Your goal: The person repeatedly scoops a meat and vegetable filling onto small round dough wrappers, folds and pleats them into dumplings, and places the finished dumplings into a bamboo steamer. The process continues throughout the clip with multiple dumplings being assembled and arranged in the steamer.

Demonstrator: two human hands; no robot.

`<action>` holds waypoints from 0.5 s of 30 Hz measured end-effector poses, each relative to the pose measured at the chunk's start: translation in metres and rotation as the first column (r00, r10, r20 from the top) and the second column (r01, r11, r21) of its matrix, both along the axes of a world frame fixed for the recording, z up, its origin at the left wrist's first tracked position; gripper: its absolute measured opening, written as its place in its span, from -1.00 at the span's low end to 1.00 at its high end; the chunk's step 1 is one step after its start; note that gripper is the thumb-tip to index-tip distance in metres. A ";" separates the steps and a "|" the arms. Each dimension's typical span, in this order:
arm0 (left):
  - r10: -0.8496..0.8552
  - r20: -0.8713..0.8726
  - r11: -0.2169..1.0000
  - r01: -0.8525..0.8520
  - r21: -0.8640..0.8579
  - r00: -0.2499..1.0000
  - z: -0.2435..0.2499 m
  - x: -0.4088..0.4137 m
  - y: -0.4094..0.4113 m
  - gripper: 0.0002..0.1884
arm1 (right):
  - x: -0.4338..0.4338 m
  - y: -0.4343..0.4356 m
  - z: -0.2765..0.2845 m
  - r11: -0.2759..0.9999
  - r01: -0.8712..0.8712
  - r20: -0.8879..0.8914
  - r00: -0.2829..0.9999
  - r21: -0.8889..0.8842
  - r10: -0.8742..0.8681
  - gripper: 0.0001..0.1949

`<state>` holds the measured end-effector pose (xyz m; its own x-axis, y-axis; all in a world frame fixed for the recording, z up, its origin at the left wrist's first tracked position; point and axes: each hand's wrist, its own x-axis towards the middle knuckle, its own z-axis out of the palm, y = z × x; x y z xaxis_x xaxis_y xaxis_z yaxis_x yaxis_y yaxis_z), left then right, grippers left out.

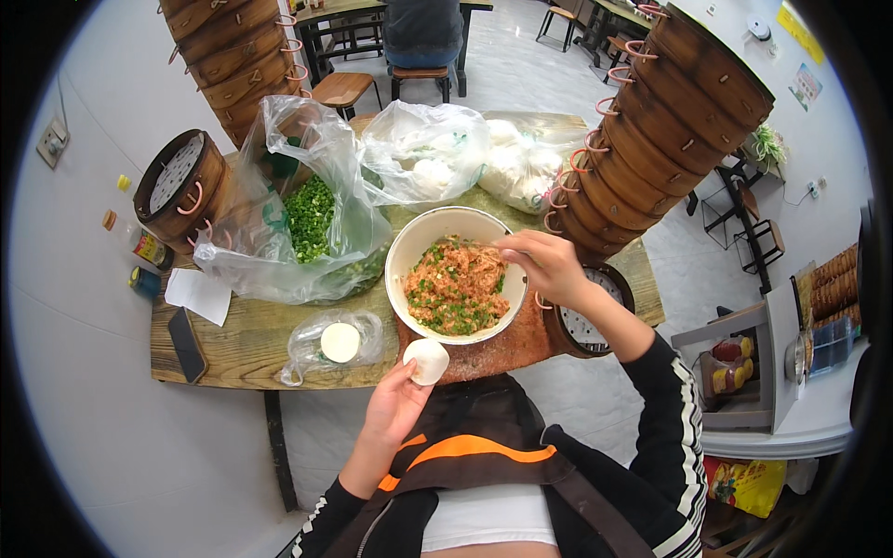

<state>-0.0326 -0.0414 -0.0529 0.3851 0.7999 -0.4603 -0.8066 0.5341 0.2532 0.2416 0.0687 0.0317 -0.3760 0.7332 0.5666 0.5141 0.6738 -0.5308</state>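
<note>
My left hand (399, 401) holds a round white dough wrapper (427, 361) at the near side of the bowl. Over the bowl's right rim, my right hand (543, 264) grips a thin utensil (481, 243), whose far end reaches the filling; its exact kind is hard to make out. The white bowl (402, 240) contains an orange-brown minced filling (453, 279) mixed with chopped green onion. Left of my left hand, a stack of round wrappers (340, 342) lies on a clear plastic bag (303, 349).
Chopped green onion (310, 216) fills an open plastic bag (230, 261). Further bags (425, 150) with white contents lie behind the bowl. Tall bamboo steamer stacks (642, 146) flank the wooden table (244, 349). A phone (187, 347) lies at left. A person (423, 35) sits beyond the table.
</note>
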 end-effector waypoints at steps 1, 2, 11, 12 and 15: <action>-0.007 -0.007 1.000 0.007 0.002 1.000 0.000 0.002 0.001 -0.66 | -0.005 0.007 -0.012 1.000 -0.021 0.011 1.000 0.021 0.021 -0.87; -0.014 -0.013 1.000 0.014 0.003 1.000 0.001 0.003 0.003 -0.67 | -0.008 0.006 -0.022 0.999 -0.038 0.034 0.999 -0.005 0.038 -0.87; -0.016 -0.066 1.000 0.016 0.002 0.998 -0.004 0.000 0.006 -0.65 | 0.001 -0.075 0.000 0.987 -0.133 0.063 0.988 -0.095 0.139 -0.86; -0.021 -0.058 1.000 0.022 0.011 0.998 -0.005 0.000 0.005 -0.65 | 0.006 -0.081 -0.001 0.990 -0.108 0.041 0.993 -0.088 0.112 -0.91; -0.052 -0.079 0.998 0.055 0.035 0.996 -0.004 -0.002 0.001 -0.68 | 0.017 -0.084 -0.004 0.967 0.020 -0.055 0.998 -0.254 -0.036 -0.94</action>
<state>-0.0343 -0.0403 -0.0568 0.3922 0.7959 -0.4612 -0.7540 0.5653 0.3344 0.2586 -0.0154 0.0276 -0.3247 0.8653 0.3818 0.4934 0.4993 -0.7122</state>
